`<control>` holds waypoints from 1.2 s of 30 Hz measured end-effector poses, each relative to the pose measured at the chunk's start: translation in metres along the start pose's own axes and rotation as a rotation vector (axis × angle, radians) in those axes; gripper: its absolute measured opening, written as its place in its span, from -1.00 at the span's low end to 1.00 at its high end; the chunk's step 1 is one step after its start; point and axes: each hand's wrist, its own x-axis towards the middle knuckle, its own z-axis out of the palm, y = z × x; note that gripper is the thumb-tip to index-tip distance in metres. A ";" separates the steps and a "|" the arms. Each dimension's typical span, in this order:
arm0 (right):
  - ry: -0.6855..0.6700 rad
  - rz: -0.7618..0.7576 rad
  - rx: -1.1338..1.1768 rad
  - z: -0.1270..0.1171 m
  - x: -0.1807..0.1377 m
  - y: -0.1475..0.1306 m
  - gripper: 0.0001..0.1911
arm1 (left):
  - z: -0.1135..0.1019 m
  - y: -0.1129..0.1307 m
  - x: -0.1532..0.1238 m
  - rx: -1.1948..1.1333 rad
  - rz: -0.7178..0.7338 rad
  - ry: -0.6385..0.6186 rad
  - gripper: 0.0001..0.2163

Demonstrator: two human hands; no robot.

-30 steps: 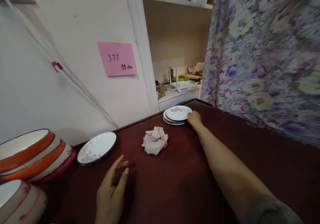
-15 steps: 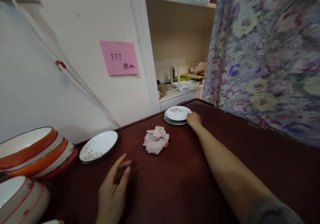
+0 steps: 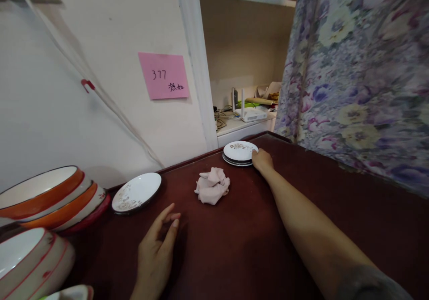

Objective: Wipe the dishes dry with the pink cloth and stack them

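My right hand (image 3: 262, 160) reaches far across the dark red table (image 3: 234, 242) and its fingers curl at the near right edge of a small stack of white flowered plates (image 3: 239, 152). My left hand (image 3: 157, 252) lies flat on the table near me, fingers stretched out and holding nothing. A crumpled pink cloth (image 3: 212, 185) lies between the two hands. A single white flowered plate (image 3: 136, 192) rests at the left, close to the wall.
Stacked orange-rimmed bowls (image 3: 50, 200) and a red-striped bowl (image 3: 31, 257) stand at the left edge. A pink note (image 3: 164, 76) hangs on the wall. A flowered curtain (image 3: 358, 72) hangs on the right. A shelf behind holds a white router (image 3: 250, 112).
My right hand has stayed at the rim of the plate stack, which looks more squared up now. The left hand has barely moved. The view has shifted slightly.
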 end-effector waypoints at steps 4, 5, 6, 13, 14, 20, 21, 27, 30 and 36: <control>0.101 0.018 0.084 -0.006 -0.004 0.004 -0.43 | 0.001 -0.009 0.005 -0.084 -0.030 -0.017 -0.51; 0.133 0.019 0.100 -0.010 -0.005 0.003 -0.42 | 0.002 -0.011 0.006 -0.121 -0.037 -0.021 -0.52; 0.176 0.004 0.124 -0.013 -0.008 0.001 -0.43 | 0.002 -0.012 0.007 -0.157 -0.041 -0.021 -0.54; 0.107 -0.588 0.363 -0.007 -0.074 -0.068 -0.58 | 0.005 -0.008 0.002 -0.305 -0.094 -0.026 -0.71; 0.007 -0.689 0.325 0.000 -0.092 -0.081 -0.60 | 0.005 -0.007 0.001 -0.330 -0.104 -0.022 -0.73; -0.329 -1.290 0.038 0.063 -0.190 -0.139 -0.66 | -0.001 -0.008 -0.002 -0.539 -0.082 0.049 -0.71; -0.356 -1.376 -0.006 0.074 -0.199 -0.145 -0.64 | -0.002 -0.009 -0.003 -0.574 -0.083 0.070 -0.68; -0.449 -1.540 -0.250 0.129 -0.223 -0.168 -0.60 | -0.001 -0.013 -0.003 -0.624 -0.106 0.096 -0.64; -0.465 -1.494 -0.284 0.137 -0.228 -0.170 -0.67 | 0.001 -0.014 -0.003 -0.601 -0.100 0.079 -0.64; -0.367 -1.492 -0.288 0.133 -0.234 -0.168 -0.78 | 0.002 -0.017 -0.003 -0.564 -0.097 0.073 -0.64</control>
